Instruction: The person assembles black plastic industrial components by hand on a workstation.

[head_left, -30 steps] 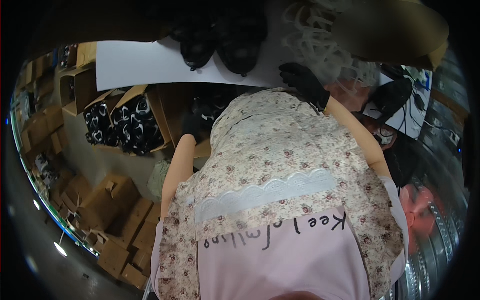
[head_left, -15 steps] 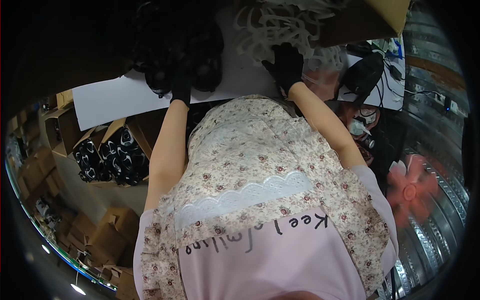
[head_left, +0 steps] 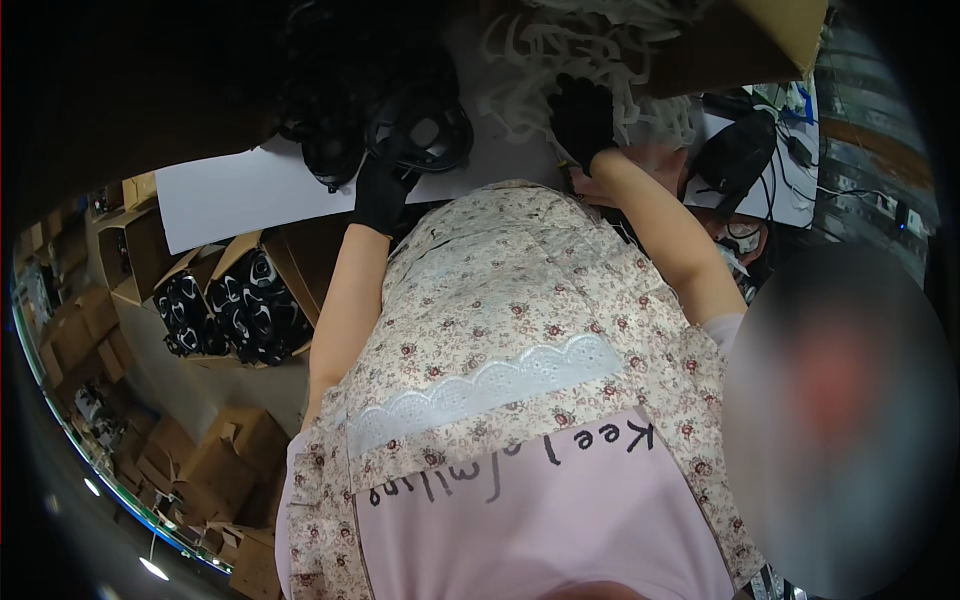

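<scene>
My left hand (head_left: 380, 197), in a black glove, grips the near edge of a black oval plastic part (head_left: 455, 140) with a lighter opening in its middle. More black plastic parts (head_left: 328, 160) lie heaped just beyond and to its left, mostly lost in shadow. At the far right of the white table, my black-gloved right hand (head_left: 582, 122) is among a tangled pile of translucent white plastic frames (head_left: 530, 45). Its fingers are curled, and a pale frame edge shows along its left side; the fingertips are partly hidden.
Beyond the pile stands a cardboard box (head_left: 770, 40). A black pouch-like item (head_left: 735, 150) and cables lie on the white table (head_left: 230, 200) at right. Cartons of black parts (head_left: 255, 305) sit below at left, with further boxes (head_left: 230, 455) behind. A blurred patch covers the lower right.
My left hand has drawn a black oval part nearer and rightward from the heap. My right hand's spread fingers have curled in among the translucent frames.
</scene>
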Available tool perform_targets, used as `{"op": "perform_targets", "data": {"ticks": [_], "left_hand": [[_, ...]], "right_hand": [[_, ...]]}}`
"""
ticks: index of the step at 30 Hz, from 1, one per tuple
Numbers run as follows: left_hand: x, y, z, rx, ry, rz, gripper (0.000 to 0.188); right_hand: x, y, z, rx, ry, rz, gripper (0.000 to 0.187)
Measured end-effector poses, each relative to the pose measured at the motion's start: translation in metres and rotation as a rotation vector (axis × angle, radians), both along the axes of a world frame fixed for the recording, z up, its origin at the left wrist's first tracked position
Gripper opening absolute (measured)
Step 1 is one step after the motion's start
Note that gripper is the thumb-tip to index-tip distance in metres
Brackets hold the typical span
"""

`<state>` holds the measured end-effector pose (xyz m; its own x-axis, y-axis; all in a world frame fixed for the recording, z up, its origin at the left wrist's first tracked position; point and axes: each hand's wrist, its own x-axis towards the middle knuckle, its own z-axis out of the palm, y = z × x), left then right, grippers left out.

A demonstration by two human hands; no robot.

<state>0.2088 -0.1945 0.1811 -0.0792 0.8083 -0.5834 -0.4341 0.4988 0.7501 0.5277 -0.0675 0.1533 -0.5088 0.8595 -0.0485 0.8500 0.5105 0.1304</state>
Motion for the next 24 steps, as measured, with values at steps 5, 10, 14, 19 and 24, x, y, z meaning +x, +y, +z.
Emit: {"op": "perform_targets", "data": {"ticks": [5,10,14,19,24], "left_hand": [[0.010,0.008,0.016,-0.037,-0.041,0.152,0.042],[0.016,0.019,0.021,-0.017,0.024,0.115,0.046],[0.023,0.025,0.031,-0.080,-0.033,0.145,0.046],[0.025,0.026,0.031,-0.041,-0.078,0.162,0.046],[0.020,0.022,0.016,-0.084,-0.096,0.145,0.046]], "right_hand": [[0.008,0.016,0.027,0.248,0.313,-0.013,0.024],[0.020,0.048,0.040,0.109,0.827,-0.028,0.025],[0.024,0.049,0.044,0.197,0.799,0.003,0.025],[0.024,0.050,0.044,-0.234,1.423,-0.335,0.029],[0.065,0.059,-0.018,-0.101,0.853,-0.140,0.034]]}}
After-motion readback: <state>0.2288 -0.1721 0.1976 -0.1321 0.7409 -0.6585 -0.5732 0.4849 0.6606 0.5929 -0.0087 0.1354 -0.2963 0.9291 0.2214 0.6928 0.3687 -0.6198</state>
